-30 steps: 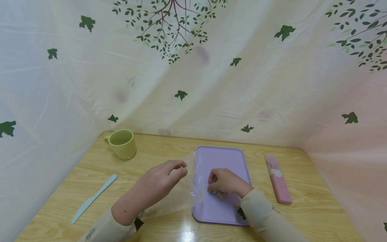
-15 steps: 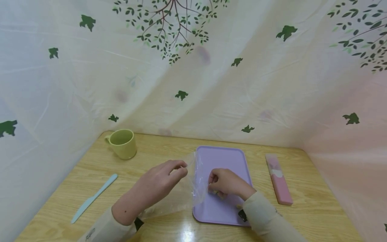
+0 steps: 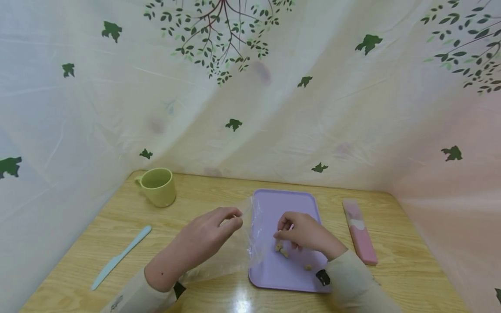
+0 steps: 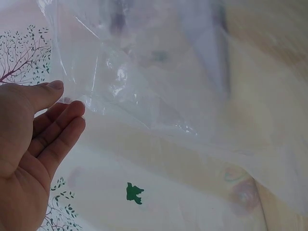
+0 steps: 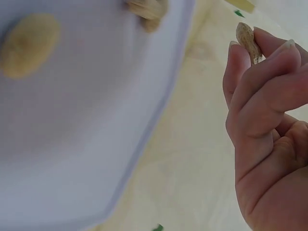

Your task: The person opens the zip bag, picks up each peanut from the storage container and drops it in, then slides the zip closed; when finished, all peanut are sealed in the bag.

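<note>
My right hand (image 3: 305, 230) pinches an unshelled peanut (image 5: 248, 40) between thumb and fingertips, over the purple tray (image 3: 285, 202). Just below those fingers, a few more peanuts (image 3: 284, 253) lie on the tray. Another peanut (image 3: 308, 268) sits apart, close to my right wrist. To the left, my left hand (image 3: 207, 232) holds the edge of a clear plastic bag (image 4: 120, 82) between thumb and fingers. The bag (image 3: 231, 252) spreads under that hand and overlaps the tray's left side in the head view.
A green mug (image 3: 158, 188) stands at the back left, with a pale blue plastic knife (image 3: 121, 257) in front of it. Right of the tray lies a long pink case (image 3: 362, 237). A patterned curtain (image 3: 270, 113) hangs behind the wooden table (image 3: 211, 187).
My right hand has moved slightly up and to the right, with a peanut in its fingertips. Peanuts it covered now show on the tray. My left hand stays still.
</note>
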Motion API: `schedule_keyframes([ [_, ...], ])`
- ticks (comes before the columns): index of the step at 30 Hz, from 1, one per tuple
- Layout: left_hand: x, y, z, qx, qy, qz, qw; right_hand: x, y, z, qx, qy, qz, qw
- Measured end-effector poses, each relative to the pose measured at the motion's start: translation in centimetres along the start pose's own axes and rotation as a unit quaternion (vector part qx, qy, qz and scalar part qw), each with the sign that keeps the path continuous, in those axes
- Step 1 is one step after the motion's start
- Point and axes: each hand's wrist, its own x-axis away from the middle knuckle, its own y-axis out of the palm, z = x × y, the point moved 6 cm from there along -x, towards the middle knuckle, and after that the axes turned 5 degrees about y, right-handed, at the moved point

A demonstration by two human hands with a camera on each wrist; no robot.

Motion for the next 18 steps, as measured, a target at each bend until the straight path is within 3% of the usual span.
schedule_keyframes([
  [8, 0.0, -0.1, 0.2, -0.008, 0.003, 0.009, 0.9999, 1.6, -2.2, -1.5, -0.018, 0.003, 0.033, 0.999],
  [18, 0.0, -0.2, 0.3, -0.005, -0.004, 0.003, 1.0000, 3.2, -2.4, -4.0, -0.036, -0.021, 0.052, 0.998],
])
